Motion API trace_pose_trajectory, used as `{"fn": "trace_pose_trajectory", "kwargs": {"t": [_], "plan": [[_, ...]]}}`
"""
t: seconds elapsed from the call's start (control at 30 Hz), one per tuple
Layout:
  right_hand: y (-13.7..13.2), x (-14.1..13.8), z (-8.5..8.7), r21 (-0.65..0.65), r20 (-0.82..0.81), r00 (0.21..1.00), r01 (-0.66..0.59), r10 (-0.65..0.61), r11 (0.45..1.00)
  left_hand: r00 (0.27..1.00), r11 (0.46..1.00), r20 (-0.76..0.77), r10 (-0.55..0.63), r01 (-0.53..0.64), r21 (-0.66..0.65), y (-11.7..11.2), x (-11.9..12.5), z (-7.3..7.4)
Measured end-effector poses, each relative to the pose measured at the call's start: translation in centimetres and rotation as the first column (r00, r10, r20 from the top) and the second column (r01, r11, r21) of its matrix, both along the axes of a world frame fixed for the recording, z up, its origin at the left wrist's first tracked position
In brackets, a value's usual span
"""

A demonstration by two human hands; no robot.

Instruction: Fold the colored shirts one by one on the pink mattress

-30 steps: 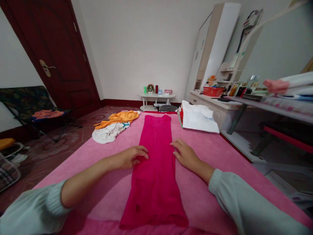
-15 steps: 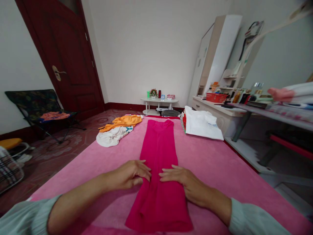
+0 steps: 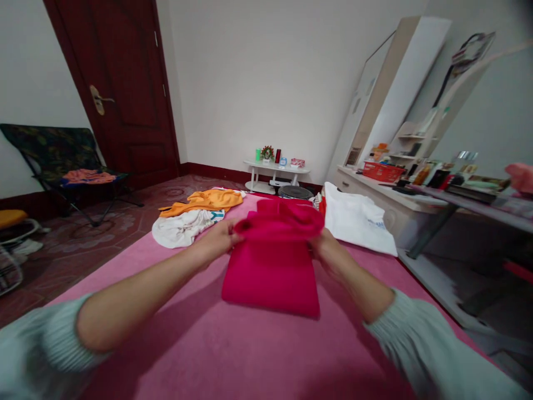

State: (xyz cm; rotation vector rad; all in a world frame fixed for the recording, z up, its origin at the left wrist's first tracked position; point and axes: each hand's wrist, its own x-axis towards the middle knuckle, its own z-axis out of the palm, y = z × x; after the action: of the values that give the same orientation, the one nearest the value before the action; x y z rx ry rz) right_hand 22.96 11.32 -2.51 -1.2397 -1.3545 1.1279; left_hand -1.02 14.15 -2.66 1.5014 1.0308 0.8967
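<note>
A bright pink garment (image 3: 270, 278), its exact kind unclear, lies on the pink bed cover (image 3: 250, 355). Its near end is lifted and doubled over toward the far end, making a raised roll above the flat part. At the roll's left side, my left hand (image 3: 222, 239) is closed on the cloth, fingers partly hidden. My right hand (image 3: 327, 250) grips the right side, its fingertips tucked behind the fabric. Beyond my left hand lie an orange garment (image 3: 208, 201) and a white garment (image 3: 181, 228), loosely heaped. Folded white clothing (image 3: 358, 219) is stacked to the right.
A low white table (image 3: 277, 165) with small items stands by the far wall. On the right is a dresser (image 3: 375, 191) with a red basket (image 3: 382, 172) and bottles. A folding chair (image 3: 58, 161) holding clothes is at the left, near the dark red door (image 3: 120, 89).
The pink garment lay stretched out flat under both hands. Now both hands have lifted its near end and carried it away from me, folding it over on itself. The view has shifted slightly.
</note>
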Motion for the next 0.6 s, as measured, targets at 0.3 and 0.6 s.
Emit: {"fn": "trace_pose_trajectory", "kwargs": {"t": [0.3,0.6], "plan": [[4.1,3.1,-9.9,-0.014,-0.145,0.96,0.238,-0.238,0.971,0.983,0.99,-0.134,0.128,-0.118,0.075,6.4,-0.4,-8.6],[4.9,2.8,-9.8,-0.018,-0.079,0.988,0.132,-0.133,0.991,0.907,0.936,-0.381,0.179,-0.038,0.349,7.1,-0.1,-9.2]]}}
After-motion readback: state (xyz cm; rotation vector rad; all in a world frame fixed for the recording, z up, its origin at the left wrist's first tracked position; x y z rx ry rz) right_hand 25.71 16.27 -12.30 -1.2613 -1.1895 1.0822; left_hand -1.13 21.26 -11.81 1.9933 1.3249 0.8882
